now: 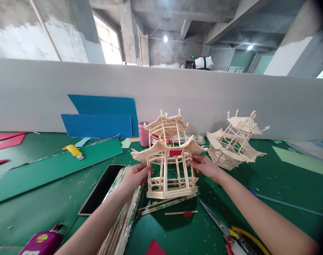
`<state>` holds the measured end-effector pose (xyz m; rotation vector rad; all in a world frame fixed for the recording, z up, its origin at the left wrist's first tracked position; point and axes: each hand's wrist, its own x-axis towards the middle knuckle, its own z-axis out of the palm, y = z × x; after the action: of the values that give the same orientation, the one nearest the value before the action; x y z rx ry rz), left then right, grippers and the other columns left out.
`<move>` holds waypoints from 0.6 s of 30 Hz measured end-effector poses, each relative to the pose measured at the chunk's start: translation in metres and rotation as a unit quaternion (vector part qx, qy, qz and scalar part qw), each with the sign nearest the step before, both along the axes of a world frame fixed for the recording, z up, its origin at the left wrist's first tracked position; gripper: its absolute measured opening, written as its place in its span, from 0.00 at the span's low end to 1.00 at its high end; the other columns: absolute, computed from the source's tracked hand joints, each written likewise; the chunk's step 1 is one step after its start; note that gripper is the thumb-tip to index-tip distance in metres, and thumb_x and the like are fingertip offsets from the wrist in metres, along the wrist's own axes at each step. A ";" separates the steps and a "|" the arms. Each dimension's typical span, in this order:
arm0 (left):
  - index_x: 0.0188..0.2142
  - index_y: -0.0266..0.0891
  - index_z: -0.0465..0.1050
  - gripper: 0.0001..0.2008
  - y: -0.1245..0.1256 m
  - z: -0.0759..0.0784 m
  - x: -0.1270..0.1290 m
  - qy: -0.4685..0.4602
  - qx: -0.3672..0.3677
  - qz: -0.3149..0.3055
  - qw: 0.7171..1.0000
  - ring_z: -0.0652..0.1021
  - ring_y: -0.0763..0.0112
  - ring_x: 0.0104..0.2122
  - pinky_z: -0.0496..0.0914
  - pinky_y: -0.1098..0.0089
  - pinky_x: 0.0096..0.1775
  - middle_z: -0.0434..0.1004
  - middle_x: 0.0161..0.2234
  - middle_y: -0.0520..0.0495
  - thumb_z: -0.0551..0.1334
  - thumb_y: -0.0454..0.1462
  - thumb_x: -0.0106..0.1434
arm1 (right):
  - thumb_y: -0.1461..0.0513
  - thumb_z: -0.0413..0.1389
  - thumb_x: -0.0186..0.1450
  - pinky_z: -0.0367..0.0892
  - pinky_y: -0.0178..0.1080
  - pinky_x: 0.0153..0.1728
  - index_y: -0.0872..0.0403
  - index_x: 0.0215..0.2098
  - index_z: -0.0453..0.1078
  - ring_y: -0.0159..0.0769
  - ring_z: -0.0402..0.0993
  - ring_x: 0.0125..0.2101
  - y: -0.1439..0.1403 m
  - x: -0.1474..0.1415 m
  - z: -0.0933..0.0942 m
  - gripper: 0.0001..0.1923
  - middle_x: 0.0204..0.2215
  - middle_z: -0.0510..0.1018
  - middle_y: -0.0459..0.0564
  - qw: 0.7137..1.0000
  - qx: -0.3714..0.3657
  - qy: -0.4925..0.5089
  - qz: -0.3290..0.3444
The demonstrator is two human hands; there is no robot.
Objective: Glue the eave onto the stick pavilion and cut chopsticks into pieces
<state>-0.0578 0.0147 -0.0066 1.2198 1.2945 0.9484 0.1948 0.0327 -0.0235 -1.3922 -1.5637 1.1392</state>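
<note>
While both hands are steadying the stick pavilion [169, 156] from opposite sides, the main hazard is lying in the model's own slenderness. Its thin columns are looking easy to snap or spring loose at the joints if either hand is pressing inward unevenly, and a twist between the two grips is likely to rack the frame. The wide lower eaves are overhanging the fingers, so a wrist rising carelessly could be catching and lifting them.

The left hand [135, 178] is sitting at the pavilion's nine o'clock, half closed, with fingertips pinching or touching an outer column; whether the grip is fully closing on the post I cannot tell. The right hand [205, 166] is at three o'clock, fingers narrowly curled, thumb and fingertips meeting a column just under the eave.

The pavilion is standing upright on the green mat [50, 198], central before the person. A second stick pavilion [234, 141] is lying tilted at two o'clock, near enough for a right elbow to be knocking it. Scissors [225, 228] are lying at five o'clock beside the right forearm, and a loose stick with a red tip [181, 213] is resting at six o'clock. Bundled sticks [124, 216] and a dark phone [102, 189] are under or beside the left forearm at seven to eight o'clock, risking a sweep off position.
</note>
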 end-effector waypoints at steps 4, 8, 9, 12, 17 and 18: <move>0.24 0.33 0.69 0.15 0.005 -0.003 0.000 -0.005 0.016 -0.029 0.999 0.60 0.83 0.14 0.53 0.77 0.18 0.70 0.20 0.51 0.61 0.46 0.50 | 0.54 0.53 0.54 0.58 0.30 0.16 0.55 0.30 0.66 0.25 0.60 0.15 -0.002 -0.001 -0.002 0.12 0.24 0.73 0.45 1.000 0.009 0.009 0.007; 0.24 0.34 0.67 0.16 0.002 -0.005 0.001 0.000 0.035 -0.033 0.999 0.60 0.82 0.14 0.53 0.77 0.18 0.69 0.19 0.51 0.59 0.47 0.51 | 0.54 0.52 0.56 0.59 0.31 0.17 0.54 0.29 0.65 0.26 0.62 0.16 -0.008 0.001 -0.004 0.11 0.24 0.72 0.45 0.999 0.029 0.006 0.012; 0.24 0.34 0.66 0.16 0.001 -0.004 0.001 0.003 0.041 -0.034 0.999 0.60 0.82 0.14 0.53 0.77 0.18 0.69 0.20 0.51 0.59 0.47 0.51 | 0.54 0.52 0.56 0.59 0.31 0.17 0.54 0.29 0.65 0.27 0.62 0.17 -0.009 0.002 -0.004 0.11 0.24 0.71 0.45 0.999 0.036 0.005 0.010; 0.24 0.35 0.66 0.15 0.002 -0.003 0.001 0.014 0.066 -0.040 0.997 0.60 0.81 0.14 0.53 0.76 0.19 0.66 0.18 0.53 0.58 0.46 0.52 | 0.55 0.51 0.56 0.60 0.31 0.18 0.53 0.27 0.63 0.27 0.63 0.17 -0.010 0.004 -0.002 0.10 0.22 0.69 0.43 0.998 0.061 -0.001 -0.001; 0.22 0.36 0.68 0.12 0.017 -0.009 0.002 0.042 0.118 -0.035 0.991 0.61 0.78 0.15 0.56 0.75 0.22 0.62 0.13 0.56 0.58 0.43 0.54 | 0.59 0.52 0.55 0.60 0.33 0.21 0.52 0.25 0.64 0.31 0.64 0.18 -0.001 0.007 -0.005 0.05 0.17 0.66 0.41 0.993 0.112 -0.025 -0.038; 0.20 0.37 0.68 0.12 0.021 -0.012 0.003 0.048 0.125 -0.029 0.991 0.62 0.78 0.15 0.56 0.75 0.22 0.61 0.12 0.56 0.58 0.43 0.53 | 0.61 0.52 0.55 0.60 0.34 0.21 0.52 0.24 0.64 0.32 0.64 0.18 0.002 0.008 -0.007 0.04 0.16 0.66 0.41 0.991 0.119 -0.031 -0.047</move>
<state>-0.0550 0.0357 -0.0183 1.5048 1.2332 1.0431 0.2025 0.0344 -0.0301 -1.3363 -1.6024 0.8300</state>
